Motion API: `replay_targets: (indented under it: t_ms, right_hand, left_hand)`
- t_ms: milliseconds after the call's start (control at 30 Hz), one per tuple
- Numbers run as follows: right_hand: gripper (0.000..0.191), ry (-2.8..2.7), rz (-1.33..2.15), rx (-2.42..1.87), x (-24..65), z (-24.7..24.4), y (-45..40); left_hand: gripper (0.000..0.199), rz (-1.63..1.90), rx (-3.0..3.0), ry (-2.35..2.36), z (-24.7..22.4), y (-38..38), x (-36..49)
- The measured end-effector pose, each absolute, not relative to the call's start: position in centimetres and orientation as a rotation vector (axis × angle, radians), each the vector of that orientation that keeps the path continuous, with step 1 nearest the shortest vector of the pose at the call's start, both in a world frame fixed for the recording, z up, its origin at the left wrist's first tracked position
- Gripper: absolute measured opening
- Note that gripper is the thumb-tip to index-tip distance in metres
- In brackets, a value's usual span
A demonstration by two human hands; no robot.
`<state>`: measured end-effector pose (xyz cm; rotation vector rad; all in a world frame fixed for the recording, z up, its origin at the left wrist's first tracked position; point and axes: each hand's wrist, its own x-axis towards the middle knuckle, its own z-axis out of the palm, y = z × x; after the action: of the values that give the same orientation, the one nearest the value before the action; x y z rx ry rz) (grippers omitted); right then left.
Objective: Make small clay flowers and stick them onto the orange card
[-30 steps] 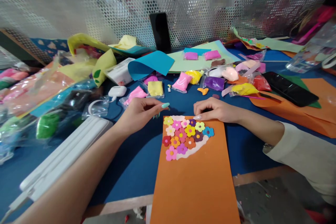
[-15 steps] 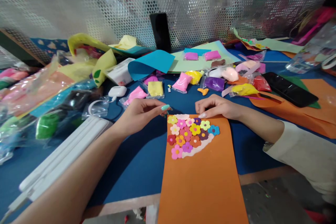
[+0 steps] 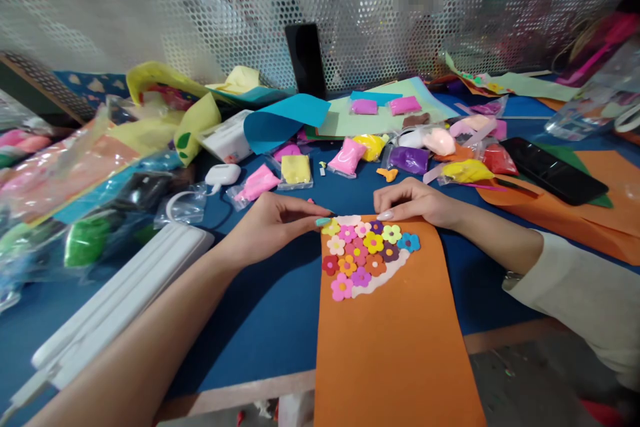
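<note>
Pinching left hand (image 3: 266, 228), curled right hand (image 3: 421, 204), paper (image 3: 393, 347)

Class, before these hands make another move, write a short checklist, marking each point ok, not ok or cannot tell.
1. Left hand at the sheet's top left corner: ok.
2. Right hand at its top edge: ok.
3. Orange sheet wholly on the table: not ok, it runs past the front edge.
4. Pale pink backing covered by flowers: not ok, some shows.
5. Flowers firmly stuck: cannot tell.
</note>
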<state>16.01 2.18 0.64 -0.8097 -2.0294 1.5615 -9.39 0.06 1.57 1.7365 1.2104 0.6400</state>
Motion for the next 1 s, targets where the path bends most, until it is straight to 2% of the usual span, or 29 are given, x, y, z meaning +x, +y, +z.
replay_targets:
  t_ms: [267, 467, 667, 1000]
  right_hand:
    - [0.035, -2.241, 1.588, -0.910, 15.6, 1.4, 1.8]
    - [0.031, -2.524, 1.438, -0.900, 14.4, 1.9, 0.7]
    - [0.038, -2.464, 1.406, -0.894, 14.4, 1.2, 0.5]
    - [0.029, -2.409, 1.419, -0.854, 14.3, 1.0, 0.4]
  left_hand:
    - [0.027, 0.616, 1.746, 1.094, 2.0, -0.8, -8.5]
    - [0.025, 0.594, 1.841, 1.074, 2.1, -1.9, -7.2]
    - [0.028, 0.610, 1.758, 1.001, 1.9, -1.8, -7.1]
    - [0.031, 0.423, 1.791, 1.029, 1.9, -1.8, -7.0]
